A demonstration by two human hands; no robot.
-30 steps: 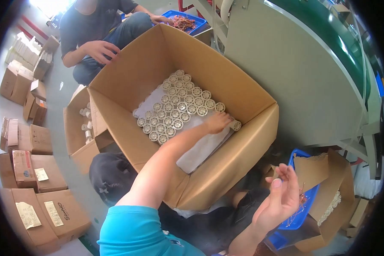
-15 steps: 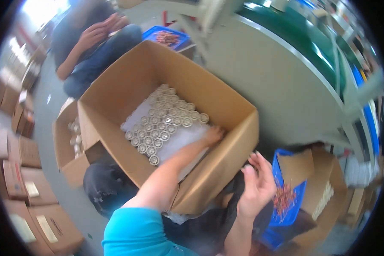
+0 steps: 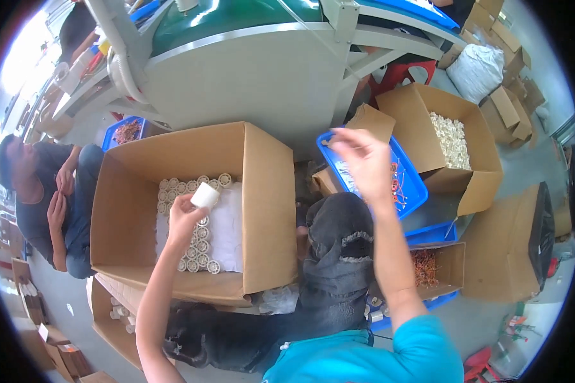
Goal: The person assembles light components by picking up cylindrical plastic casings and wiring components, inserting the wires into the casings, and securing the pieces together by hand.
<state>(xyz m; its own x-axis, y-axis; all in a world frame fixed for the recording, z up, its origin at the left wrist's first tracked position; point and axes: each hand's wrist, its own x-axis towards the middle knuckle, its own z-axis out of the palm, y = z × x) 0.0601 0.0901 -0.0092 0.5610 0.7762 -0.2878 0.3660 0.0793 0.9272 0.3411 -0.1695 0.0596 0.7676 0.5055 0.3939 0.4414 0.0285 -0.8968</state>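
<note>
My left hand point(image 3: 183, 220) is above the large cardboard box point(image 3: 271, 210), closed on a white cylindrical part point(image 3: 204, 196). Below it, several round white parts with spoked ends point(image 3: 201, 246) stand in rows on a pale sheet point(image 3: 227, 223) inside the box. Over a blue tray point(image 3: 416, 199), my right hand point(image 3: 369, 165) is raised, its fingertips smeared by motion. Thin red and orange wire pieces point(image 3: 397, 182) lie in that tray, partly hidden behind the hand.
A carton of small white pieces point(image 3: 450, 140) stands at the right. Nearer is a box of reddish wire pieces point(image 3: 426, 267). A grey machine with a green top point(image 3: 236, 83) spans the back. A co-worker point(image 3: 51, 198) sits left of the large box; another carton point(image 3: 108, 325) lies at front left.
The view has turned to the right. My left hand has come up from inside the large box and now holds a white cylindrical part. My right hand has moved over the blue tray.
</note>
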